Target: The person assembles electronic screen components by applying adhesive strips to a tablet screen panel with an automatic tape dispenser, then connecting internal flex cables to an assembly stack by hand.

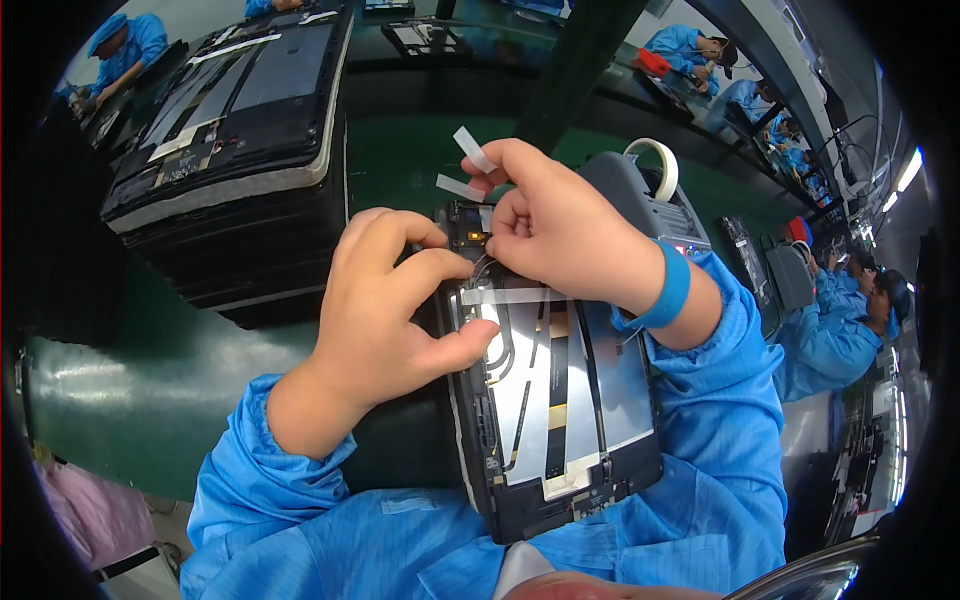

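Observation:
An opened tablet-like device (530, 400) with a black frame and silvery inner panels lies before me, its near end close to my body. My left hand (385, 300) is open over its left edge. The index fingertip rests near a thin dark cable (482, 264) at the far corner, and the thumb stands apart above the panels. My right hand (565, 225) is closed at the same corner, thumb and fingers pressed together; what they pinch is hidden. Two short pale tape strips (474, 150) cling to its raised fingertips. Another pale strip (510, 296) crosses the device.
A tall stack of similar devices (230, 110) stands on the green table (200, 380) at far left. Beyond my right hand, a tape roll (655, 168) stands on a grey box-shaped machine (640, 195). Several people in blue work along other benches.

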A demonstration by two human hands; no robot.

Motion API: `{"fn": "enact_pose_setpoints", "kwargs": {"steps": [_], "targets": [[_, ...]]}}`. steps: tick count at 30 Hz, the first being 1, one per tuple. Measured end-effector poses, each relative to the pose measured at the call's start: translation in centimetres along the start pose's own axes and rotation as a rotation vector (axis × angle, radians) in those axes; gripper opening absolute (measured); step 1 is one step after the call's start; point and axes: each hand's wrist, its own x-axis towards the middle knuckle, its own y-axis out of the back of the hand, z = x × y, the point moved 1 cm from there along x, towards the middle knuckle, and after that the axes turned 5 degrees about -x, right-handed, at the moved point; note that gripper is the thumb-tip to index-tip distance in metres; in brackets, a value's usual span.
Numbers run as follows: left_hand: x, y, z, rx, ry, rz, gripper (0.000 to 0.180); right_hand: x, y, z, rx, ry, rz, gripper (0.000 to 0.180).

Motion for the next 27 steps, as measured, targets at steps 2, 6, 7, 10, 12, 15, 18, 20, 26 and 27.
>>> {"fn": "enact_pose_setpoints", "kwargs": {"steps": [2,6,7,10,12,15,18,20,26,27], "targets": [[-0.1,-0.1,0.0,-0.012,0.018,-0.006,0.036,0.1,-0.2,0.4,0.054,0.011,0.024,0.051],[-0.2,-0.3,-0.2,-0.056,0.056,-0.010,0.034,-0.1,-0.6,0.8,0.065,0.085,0.067,0.048],[-0.3,-0.3,-0.2,-0.048,0.043,-0.022,0.034,-0.1,-0.6,0.7,0.065,0.086,0.065,0.048],[-0.4,-0.3,-0.4,-0.053,0.027,-0.029,0.033,-0.2,-0.7,0.5,0.013,0.087,0.054,0.047],[-0.3,-0.4,-0.4,-0.059,0.022,-0.042,0.032,-0.3,-0.9,0.4,-0.034,0.097,0.095,0.046],[-0.4,-0.3,-0.6,-0.054,0.016,-0.058,0.032,-0.5,-1.2,0.1,-0.120,0.084,0.153,0.047],[-0.3,-0.4,-0.3,-0.067,0.061,-0.049,0.034,-0.7,-1.0,-0.4,-0.172,0.017,0.164,0.048],[-0.4,-0.4,-0.3,-0.089,0.113,-0.039,0.035,-0.7,-0.9,-0.6,-0.169,-0.011,0.158,0.048],[-1.1,-0.9,-1.2,-0.046,0.112,-0.126,0.045,-1.0,-0.6,-0.3,-0.182,-0.053,0.161,0.049],[-1.0,-0.9,-1.3,-0.063,0.123,-0.136,0.044,-1.1,-0.5,-0.1,-0.187,-0.038,0.183,0.048]]}}
